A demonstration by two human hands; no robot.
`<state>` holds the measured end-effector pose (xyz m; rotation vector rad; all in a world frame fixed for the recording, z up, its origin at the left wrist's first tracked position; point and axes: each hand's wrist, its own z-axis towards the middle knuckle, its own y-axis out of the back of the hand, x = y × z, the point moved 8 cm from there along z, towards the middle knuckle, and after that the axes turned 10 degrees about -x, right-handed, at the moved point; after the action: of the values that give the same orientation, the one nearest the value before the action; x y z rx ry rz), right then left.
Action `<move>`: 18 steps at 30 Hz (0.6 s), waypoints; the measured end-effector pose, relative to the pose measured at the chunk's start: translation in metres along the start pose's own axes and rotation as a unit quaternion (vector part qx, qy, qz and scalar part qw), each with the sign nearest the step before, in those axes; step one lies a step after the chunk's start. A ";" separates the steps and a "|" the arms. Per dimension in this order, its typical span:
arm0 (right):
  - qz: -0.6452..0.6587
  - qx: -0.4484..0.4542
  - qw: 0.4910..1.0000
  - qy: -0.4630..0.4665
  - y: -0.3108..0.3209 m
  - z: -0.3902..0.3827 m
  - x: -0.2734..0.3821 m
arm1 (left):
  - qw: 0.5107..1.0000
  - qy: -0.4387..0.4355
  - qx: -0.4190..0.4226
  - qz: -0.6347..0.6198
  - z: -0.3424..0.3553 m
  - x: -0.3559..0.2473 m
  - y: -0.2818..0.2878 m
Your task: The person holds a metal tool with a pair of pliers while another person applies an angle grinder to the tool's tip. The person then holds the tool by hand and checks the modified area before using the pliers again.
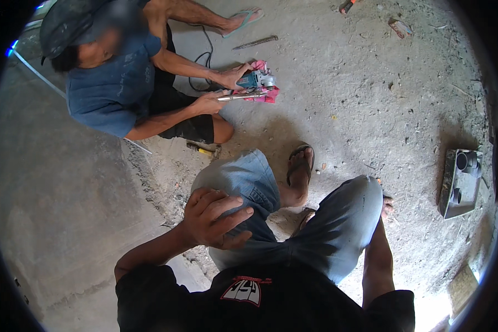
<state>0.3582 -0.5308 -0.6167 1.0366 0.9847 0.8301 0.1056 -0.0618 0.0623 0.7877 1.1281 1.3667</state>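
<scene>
My left hand is raised over my left thigh, its fingers apart and slightly bent, holding nothing. My right hand is down beside my right knee. Only some of its fingers show past the knee, and whether they grip anything is hidden. Both knees, in blue jeans, are bent. To the far left, a co-worker grips a teal and silver angle grinder resting on a pink cloth. The co-worker's other hand holds a long metal rod against the front of the grinder.
A metal tray with dark pipe fittings lies at the right. Another metal bar lies beyond the grinder. A black cord loops by the co-worker. A yellow-handled tool lies beside my left knee. A concrete slab spans the left.
</scene>
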 end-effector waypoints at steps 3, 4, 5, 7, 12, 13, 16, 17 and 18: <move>-0.008 0.000 1.000 -0.005 -0.005 -0.001 -0.003 | 1.000 0.001 0.000 0.003 0.000 0.000 0.000; -0.010 0.001 1.000 -0.007 -0.006 -0.003 -0.004 | 1.000 0.000 0.000 0.000 0.001 0.000 0.001; -0.013 0.001 1.000 -0.008 -0.006 -0.004 -0.005 | 1.000 0.001 0.000 -0.002 0.001 0.000 0.001; -0.017 0.000 1.000 -0.014 -0.005 -0.002 -0.009 | 1.000 -0.001 -0.001 -0.007 0.003 0.000 0.001; -0.030 -0.004 0.999 -0.032 0.032 0.015 -0.021 | 1.000 -0.016 -0.008 -0.012 0.006 0.001 -0.008; -0.019 0.206 0.978 0.010 0.036 -0.012 -0.001 | 1.000 -0.008 0.003 0.003 0.002 -0.001 -0.003; -0.008 0.290 0.957 0.026 0.103 -0.022 0.031 | 1.000 0.002 0.008 0.018 -0.003 -0.001 0.006; -0.002 0.295 0.955 0.032 0.114 -0.018 0.034 | 1.000 0.007 0.007 0.017 -0.004 0.000 0.008; -0.002 0.293 0.956 0.017 0.115 -0.003 0.019 | 1.000 -0.003 0.001 -0.001 0.002 0.000 0.000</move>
<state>0.3513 -0.4781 -0.5132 1.5249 1.3006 0.5576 0.1073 -0.0611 0.0628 0.7908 1.1253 1.3620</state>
